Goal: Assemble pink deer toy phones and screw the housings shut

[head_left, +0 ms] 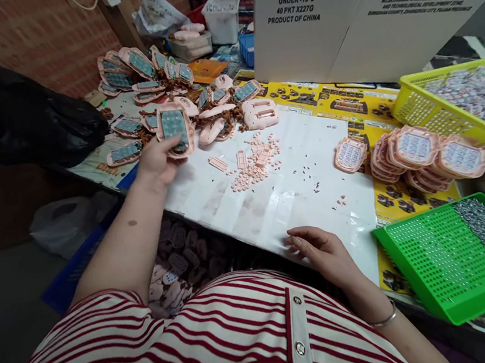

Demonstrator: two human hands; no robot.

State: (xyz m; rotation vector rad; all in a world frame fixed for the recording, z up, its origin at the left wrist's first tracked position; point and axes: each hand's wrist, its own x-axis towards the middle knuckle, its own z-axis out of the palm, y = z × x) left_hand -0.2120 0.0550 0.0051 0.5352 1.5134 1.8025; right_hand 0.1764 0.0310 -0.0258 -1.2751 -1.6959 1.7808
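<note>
At the left of the table my left hand (161, 159) grips a pink plastic shell with a green circuit board (174, 125). Around and behind it lie many similar pink shells (139, 63) with boards and brown wires. My right hand (319, 250) rests at the table's front edge, holding nothing, its fingers loosely bent and apart. Between the hands, farther back, is a heap of small pink rings (248, 178) with a few flat pink pieces (218, 163). Stacked pink shells with white keypads (415, 147) stand at the right.
A green tray (433, 258) of small metal screws sits at the right front, with a yellow basket (423, 103) behind it. A large white carton (330, 29) stands at the back. A black bag (35, 118) hangs over the left edge.
</note>
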